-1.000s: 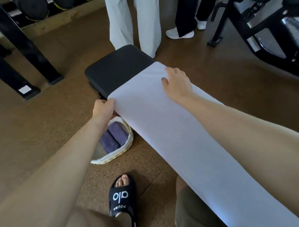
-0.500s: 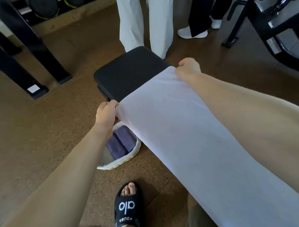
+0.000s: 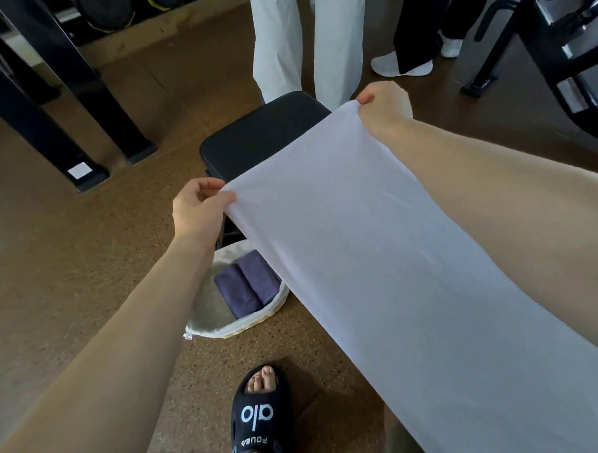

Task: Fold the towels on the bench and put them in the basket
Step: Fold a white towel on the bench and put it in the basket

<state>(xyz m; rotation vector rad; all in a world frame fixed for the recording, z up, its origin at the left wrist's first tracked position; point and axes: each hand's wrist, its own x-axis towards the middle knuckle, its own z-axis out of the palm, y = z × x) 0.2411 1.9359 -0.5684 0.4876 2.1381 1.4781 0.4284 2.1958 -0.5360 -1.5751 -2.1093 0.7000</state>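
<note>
Both hands now lift the white towel's (image 3: 377, 257) far edge off the tabletop (image 3: 259, 139), left hand (image 3: 197, 210) and right hand (image 3: 383, 108) pinching corners; first fold seems underway, basket (image 3: 226, 327) waiting below.

I see a plain white towel (image 3: 377, 257), black bench (image 3: 262, 132), two purple towels (image 3: 249, 286) in a white basket (image 3: 226, 328), speckled brown floor (image 3: 53, 271) at nine o'clock.

Soft, dim indoor light, faint shadows, wide-angle bending at edges, slight softness throughout.
</note>
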